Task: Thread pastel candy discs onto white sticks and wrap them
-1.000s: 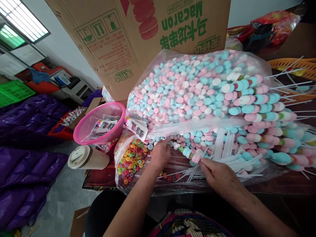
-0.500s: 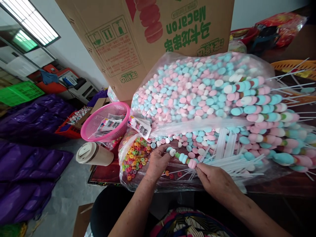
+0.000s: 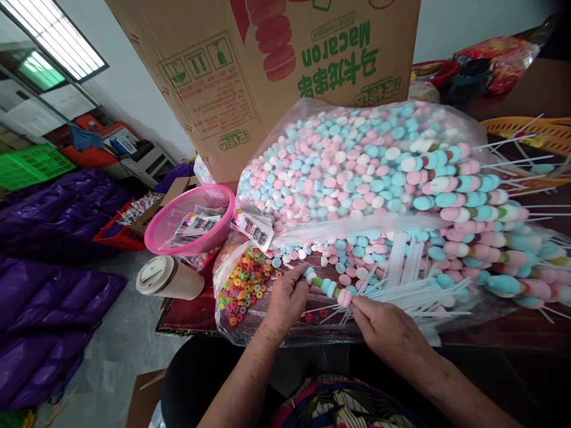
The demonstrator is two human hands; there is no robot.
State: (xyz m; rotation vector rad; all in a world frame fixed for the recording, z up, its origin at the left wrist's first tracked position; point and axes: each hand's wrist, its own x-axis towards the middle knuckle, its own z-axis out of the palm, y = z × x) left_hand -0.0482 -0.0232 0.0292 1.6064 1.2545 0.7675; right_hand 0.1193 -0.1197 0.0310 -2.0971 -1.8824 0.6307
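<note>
A candy skewer (image 3: 329, 288) of pale blue, white and pink marshmallow pieces, with small green and brown rings between them, is held over the plastic-covered table. My right hand (image 3: 383, 326) pinches it by the stick, just under the pink end. My left hand (image 3: 285, 300) is at the other end, its index finger stretched out to touch the blue tip piece. The thumb stands apart from that finger; the other fingers are curled and partly hidden. White sticks (image 3: 401, 300) lie beyond my right hand. Colourful ring candies (image 3: 245, 285) are heaped left of my left hand.
Behind the hands lies a big clear bag of marshmallows (image 3: 321, 172), with finished skewers (image 3: 473, 214) stacked at its right. A pink basket (image 3: 227, 217) with printed packets and a lidded cup (image 3: 172, 279) stand left. A large carton (image 3: 267, 107) rises behind.
The skewer has shifted slightly left and down with my right hand. My left fingers, closed around the tip earlier, now show the index finger extended against it. The view has turned a little.
</note>
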